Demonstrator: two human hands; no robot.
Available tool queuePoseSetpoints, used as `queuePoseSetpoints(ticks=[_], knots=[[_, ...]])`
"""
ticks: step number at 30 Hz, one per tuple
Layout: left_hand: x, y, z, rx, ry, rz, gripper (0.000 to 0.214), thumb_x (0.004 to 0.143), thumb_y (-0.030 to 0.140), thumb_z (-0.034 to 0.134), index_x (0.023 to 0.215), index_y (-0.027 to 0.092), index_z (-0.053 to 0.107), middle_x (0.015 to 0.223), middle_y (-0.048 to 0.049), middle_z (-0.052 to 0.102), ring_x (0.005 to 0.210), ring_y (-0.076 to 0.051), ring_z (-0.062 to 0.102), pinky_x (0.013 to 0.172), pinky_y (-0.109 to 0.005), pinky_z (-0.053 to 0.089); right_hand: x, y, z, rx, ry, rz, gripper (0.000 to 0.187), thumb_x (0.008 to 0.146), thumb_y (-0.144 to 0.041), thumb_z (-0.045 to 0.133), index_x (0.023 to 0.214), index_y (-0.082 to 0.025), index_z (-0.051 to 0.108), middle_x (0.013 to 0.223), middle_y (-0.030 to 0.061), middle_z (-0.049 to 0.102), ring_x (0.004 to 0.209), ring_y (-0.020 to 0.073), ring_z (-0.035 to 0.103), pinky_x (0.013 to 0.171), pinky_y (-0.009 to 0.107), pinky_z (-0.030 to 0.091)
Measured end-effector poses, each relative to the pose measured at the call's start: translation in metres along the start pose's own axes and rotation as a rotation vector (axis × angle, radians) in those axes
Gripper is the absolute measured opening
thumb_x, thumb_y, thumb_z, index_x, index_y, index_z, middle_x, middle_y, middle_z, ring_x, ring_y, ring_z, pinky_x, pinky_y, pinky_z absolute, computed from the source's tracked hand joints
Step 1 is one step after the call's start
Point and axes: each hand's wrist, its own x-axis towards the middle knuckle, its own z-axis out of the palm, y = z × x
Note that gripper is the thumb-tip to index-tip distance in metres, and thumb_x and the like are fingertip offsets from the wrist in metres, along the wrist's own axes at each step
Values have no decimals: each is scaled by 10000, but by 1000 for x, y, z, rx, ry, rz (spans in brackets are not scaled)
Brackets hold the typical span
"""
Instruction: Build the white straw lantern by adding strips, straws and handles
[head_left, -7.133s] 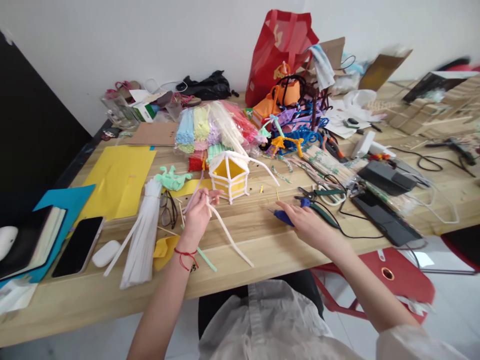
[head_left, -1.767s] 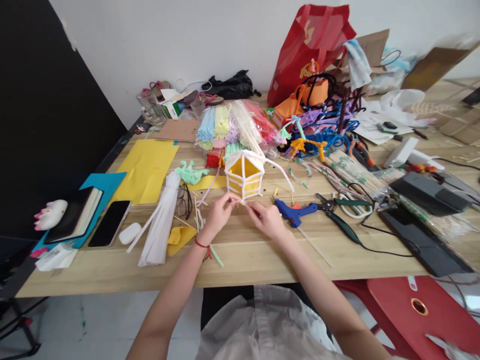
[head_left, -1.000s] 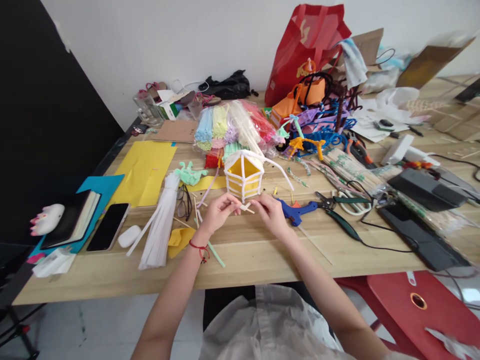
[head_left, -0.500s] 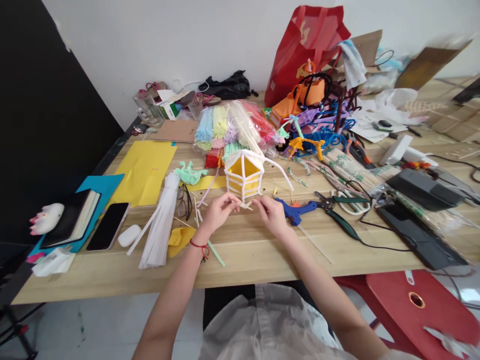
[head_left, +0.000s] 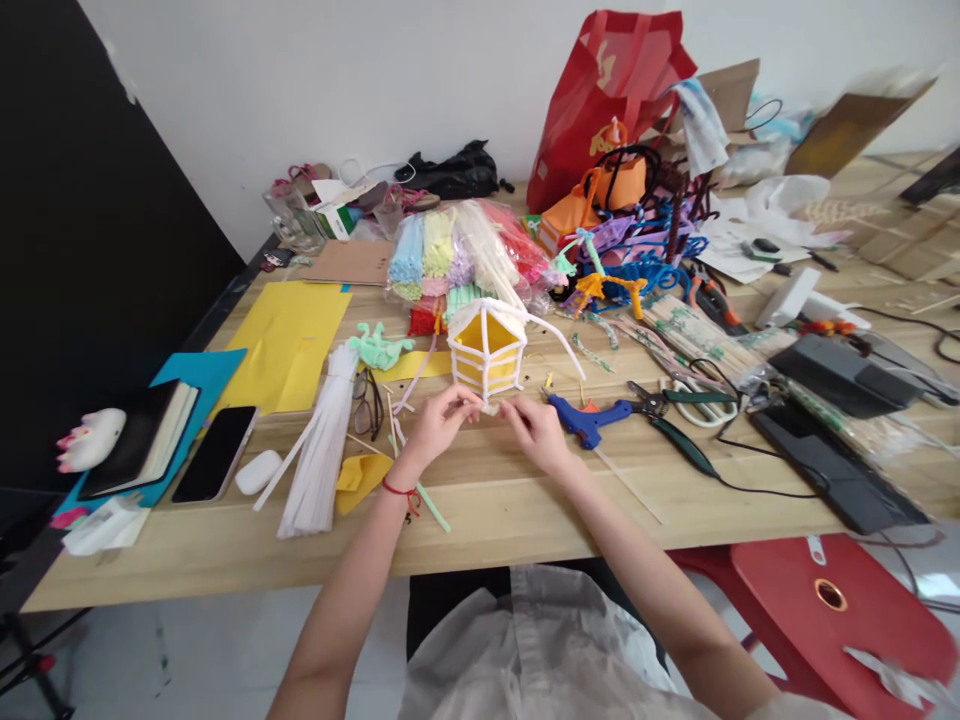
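Note:
My left hand point(head_left: 444, 418) and my right hand point(head_left: 531, 428) are closed in pinches, fingertips almost meeting over the table. Between them shows a short white piece point(head_left: 490, 408), apparently pipe cleaner, mostly covered by the fingers. Right behind the fingertips stands a small lantern-like house point(head_left: 486, 352) with a white fuzzy frame and yellow panels. A long white strand point(head_left: 556, 340) curves off its roof to the right. A blue glue gun point(head_left: 589, 418) lies just right of my right hand. Whether the white piece touches the house, I cannot tell.
Left lie a white pipe-cleaner bundle point(head_left: 321, 450), eyeglasses point(head_left: 367, 405), a phone point(head_left: 217, 453) and yellow sheets point(head_left: 281, 340). Bagged coloured pipe cleaners point(head_left: 457, 250) are behind the house. Green-handled pliers point(head_left: 682, 445), a cord and a black box point(head_left: 847, 375) occupy the right.
My right hand has shifted slightly left, closer to my left hand. Less of the white piece shows between the fingers. The house stays in place.

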Motion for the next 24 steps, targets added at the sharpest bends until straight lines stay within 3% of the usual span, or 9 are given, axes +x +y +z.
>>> queuePoseSetpoints(ticks=[4,11,14,19,24], knots=[[-1,3,-1,-45,-26,-2,305,792,450,692,789,158,604,630,-14,652,570,-130,607,590,-264,502,5,3,1,-10,44,23,334,980,-384,339,780,-210,543,731,70,612,680,194,566,664,283,395],[5,-14,0,-8,144,43,258,816,417,671,829,176,580,709,2,651,657,-122,624,675,-254,503,-2,-5,16,-14,-140,-13,269,967,-339,406,802,-215,579,616,10,573,544,157,524,574,245,342],[5,-13,-3,35,109,42,208,805,379,688,806,178,634,706,2,652,665,-123,616,654,-236,487,-2,-2,7,-15,-140,-27,241,948,-347,452,808,-208,591,616,6,570,531,150,508,560,242,332],[2,-7,-6,-4,10,30,251,797,409,694,789,167,628,627,-2,647,582,-128,610,588,-247,492,6,6,-5,-25,-7,14,320,984,-348,345,795,-197,554,725,65,608,677,190,557,662,274,380],[5,-11,-6,-55,109,62,297,831,462,642,830,174,565,664,-5,654,602,-124,624,616,-253,507,5,1,7,-10,-123,-7,333,986,-332,354,720,-214,515,603,12,555,568,163,519,604,261,362]])
